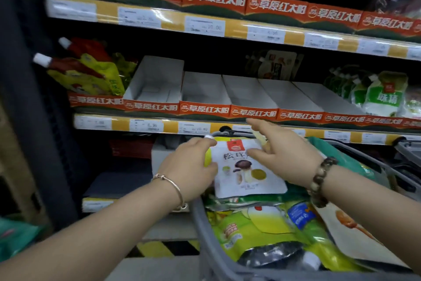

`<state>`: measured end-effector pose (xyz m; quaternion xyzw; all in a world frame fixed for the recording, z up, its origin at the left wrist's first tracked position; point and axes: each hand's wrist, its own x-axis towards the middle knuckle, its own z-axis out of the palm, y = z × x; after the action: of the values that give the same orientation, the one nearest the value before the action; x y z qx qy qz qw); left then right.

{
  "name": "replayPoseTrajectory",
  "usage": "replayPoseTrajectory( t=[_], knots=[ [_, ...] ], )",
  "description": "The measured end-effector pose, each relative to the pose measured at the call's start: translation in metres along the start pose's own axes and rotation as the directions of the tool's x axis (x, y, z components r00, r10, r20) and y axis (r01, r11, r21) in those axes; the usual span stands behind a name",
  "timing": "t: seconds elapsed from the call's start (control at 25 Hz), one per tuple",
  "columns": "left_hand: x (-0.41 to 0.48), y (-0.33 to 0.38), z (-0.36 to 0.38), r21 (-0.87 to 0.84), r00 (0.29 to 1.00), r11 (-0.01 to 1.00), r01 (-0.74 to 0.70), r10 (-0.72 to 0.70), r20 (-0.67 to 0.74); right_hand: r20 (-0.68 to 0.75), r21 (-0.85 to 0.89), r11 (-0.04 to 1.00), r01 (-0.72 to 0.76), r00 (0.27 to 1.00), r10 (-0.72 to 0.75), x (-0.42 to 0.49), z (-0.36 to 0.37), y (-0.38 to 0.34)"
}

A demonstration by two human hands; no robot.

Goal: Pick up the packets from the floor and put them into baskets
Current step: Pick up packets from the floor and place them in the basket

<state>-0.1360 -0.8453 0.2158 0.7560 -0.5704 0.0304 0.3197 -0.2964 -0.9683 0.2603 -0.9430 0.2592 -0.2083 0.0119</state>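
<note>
A white packet (247, 170) printed with a mushroom lies on top of several green and yellow packets (255, 228) inside a grey basket (205, 233) at the lower right. My left hand (189, 166) grips the white packet's left edge, over a yellow-green packet beneath it. My right hand (280, 155) rests on the packet's upper right part, with its fingers spread and the index finger stretched toward the shelf.
Store shelves rise ahead, with several empty white display boxes (205, 87) on the middle shelf. Spouted pouches (84, 71) stand at the left and green-white pouches (382, 93) at the right. A second basket's rim (407, 148) shows far right. Yellow-black floor tape (164, 248) runs below.
</note>
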Motion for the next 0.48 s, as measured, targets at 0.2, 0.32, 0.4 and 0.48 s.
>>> replayPoseTrajectory(
  t=[0.2, 0.32, 0.4, 0.48],
  knots=[
    [-0.068, -0.064, -0.066, 0.11, 0.992, 0.986, 0.127, -0.129, 0.01, 0.123, -0.112, 0.965, 0.237, 0.967, -0.223, 0.023, 0.035, -0.083],
    [-0.122, -0.099, -0.101, 0.189, 0.977, 0.958, 0.215, -0.212, -0.034, 0.223, -0.068, 0.948, 0.311, 0.931, -0.289, 0.036, 0.06, -0.142],
    [-0.159, -0.119, -0.117, 0.224, 0.959, 0.933, 0.281, -0.269, -0.084, 0.258, -0.042, 0.923, 0.382, 0.897, -0.359, 0.04, 0.077, -0.181],
    [-0.201, -0.139, -0.126, 0.251, 0.938, 0.905, 0.344, -0.322, -0.126, 0.285, -0.007, 0.894, 0.448, 0.858, -0.428, 0.036, 0.101, -0.227]
  ],
)
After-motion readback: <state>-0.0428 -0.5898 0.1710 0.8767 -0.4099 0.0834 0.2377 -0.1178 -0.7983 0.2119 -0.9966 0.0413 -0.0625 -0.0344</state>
